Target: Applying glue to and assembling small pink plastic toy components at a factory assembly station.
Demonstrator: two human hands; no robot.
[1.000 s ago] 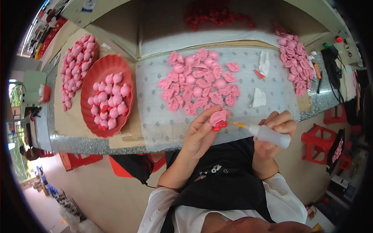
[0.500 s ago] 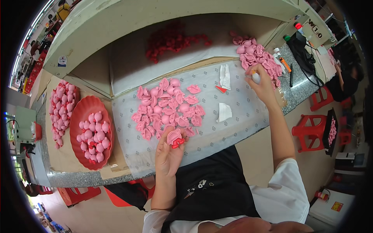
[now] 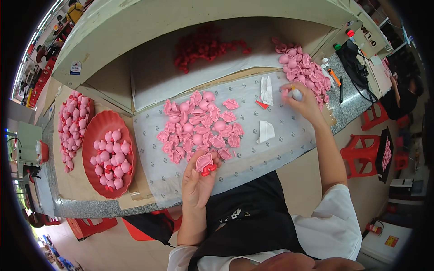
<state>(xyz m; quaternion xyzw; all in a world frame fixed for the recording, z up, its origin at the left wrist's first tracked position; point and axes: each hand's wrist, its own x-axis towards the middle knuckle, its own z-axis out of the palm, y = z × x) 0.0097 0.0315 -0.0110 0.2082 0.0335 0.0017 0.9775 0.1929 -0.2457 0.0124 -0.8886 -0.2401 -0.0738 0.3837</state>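
In my left hand (image 3: 196, 189), above the front edge of the table sheet, the fingers grip a hollow pink plastic shell (image 3: 204, 161) with a red piece (image 3: 208, 170) at its lower side. A small pale squeeze bottle (image 3: 297, 94) with a yellowish tip is held in my right hand (image 3: 307, 105), over the right part of the sheet. Just beyond the left hand lies a spread heap of pink shell halves (image 3: 197, 128), some with the hollow side up. Two torn white scraps (image 3: 266, 90) and a small red piece (image 3: 261, 105) lie left of the right hand.
A red scalloped bowl (image 3: 88, 174) of pink round pieces stands at left, beside another pile (image 3: 72, 126). Under the pale green hood (image 3: 181, 22) lie red parts (image 3: 205, 47). Further pink shells (image 3: 305, 70), an orange-handled tool (image 3: 334, 77) and a black bag (image 3: 350, 61) are at right.
The whole view has shifted slightly, moving the table things a little to the right. My right hand has come slightly nearer with the bottle. The left hand keeps its hold on the shell.
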